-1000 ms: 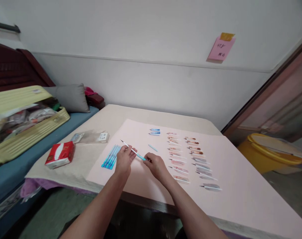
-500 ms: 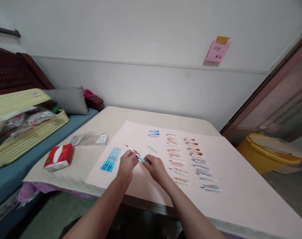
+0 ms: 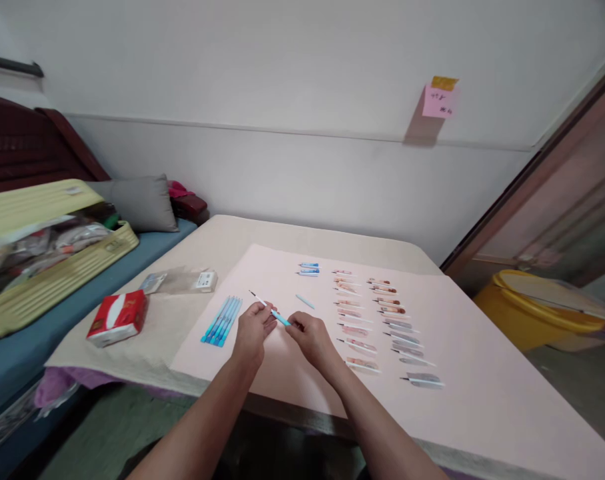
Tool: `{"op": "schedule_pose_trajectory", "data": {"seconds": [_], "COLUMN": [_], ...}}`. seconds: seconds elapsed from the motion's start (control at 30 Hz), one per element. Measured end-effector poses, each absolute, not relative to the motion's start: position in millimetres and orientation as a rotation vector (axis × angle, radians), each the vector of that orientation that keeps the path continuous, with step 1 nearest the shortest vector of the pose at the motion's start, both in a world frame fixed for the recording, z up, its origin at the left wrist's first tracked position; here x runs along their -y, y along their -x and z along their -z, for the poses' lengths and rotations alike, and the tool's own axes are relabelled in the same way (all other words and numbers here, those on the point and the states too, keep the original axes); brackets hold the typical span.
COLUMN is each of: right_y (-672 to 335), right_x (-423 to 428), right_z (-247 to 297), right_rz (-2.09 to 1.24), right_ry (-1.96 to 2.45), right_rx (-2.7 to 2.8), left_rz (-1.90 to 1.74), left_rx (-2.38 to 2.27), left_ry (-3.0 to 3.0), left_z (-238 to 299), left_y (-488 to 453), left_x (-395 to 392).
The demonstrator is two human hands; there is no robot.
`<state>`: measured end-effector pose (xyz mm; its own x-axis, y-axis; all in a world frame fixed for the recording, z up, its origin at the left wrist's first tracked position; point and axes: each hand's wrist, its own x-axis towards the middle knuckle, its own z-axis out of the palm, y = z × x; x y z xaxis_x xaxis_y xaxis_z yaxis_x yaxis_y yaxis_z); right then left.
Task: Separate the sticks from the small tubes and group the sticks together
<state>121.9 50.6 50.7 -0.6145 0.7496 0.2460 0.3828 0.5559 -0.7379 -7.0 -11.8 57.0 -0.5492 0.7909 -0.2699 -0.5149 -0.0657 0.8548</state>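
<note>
Over the pink sheet, a light-blue pen barrel (image 3: 281, 318) and a slim white pen refill (image 3: 257, 298) with a dark tip lie in one slanting line between my hands. My left hand (image 3: 251, 330) is closed around the refill near where it meets the barrel; its fingers hide part of that spot. My right hand (image 3: 310, 331) pinches the barrel's other end. Just beyond them a loose light-blue pen cap or tube (image 3: 305, 301) rests on the sheet. Left of my hands, several blue pens (image 3: 222, 322) lie side by side.
Columns of refills with patterned pen parts (image 3: 355, 330) and grey ones (image 3: 410, 347) cover the right of the pink sheet (image 3: 282, 393). Two blue sets (image 3: 309, 269) lie farther back. A red tissue pack (image 3: 118, 319) and clear packaging (image 3: 182, 281) are at left; a yellow bin (image 3: 532, 307) stands right.
Both hands keep their hold on the pen parts, which have shifted only very slightly. The pink note on the wall has flapped outward.
</note>
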Motion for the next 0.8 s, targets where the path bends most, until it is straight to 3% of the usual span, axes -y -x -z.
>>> {"op": "schedule_pose_trajectory", "data": {"seconds": [0.5, 0.8], "right_y": [-122.5, -120.5], "right_x": [-52.0, -47.7], "right_z": [-48.1, -47.7], "right_rz": [-0.846, -1.178], "right_ry": [0.928, 0.878], "right_rx": [2.245, 2.116], "left_rz": [-1.776, -1.783], "left_rx": [-1.196, -1.195], "left_ry": [-0.355, -0.362], "left_z": [-59.6, -55.7], "left_y": [7.8, 9.3], "left_x": [13.3, 12.2]}}
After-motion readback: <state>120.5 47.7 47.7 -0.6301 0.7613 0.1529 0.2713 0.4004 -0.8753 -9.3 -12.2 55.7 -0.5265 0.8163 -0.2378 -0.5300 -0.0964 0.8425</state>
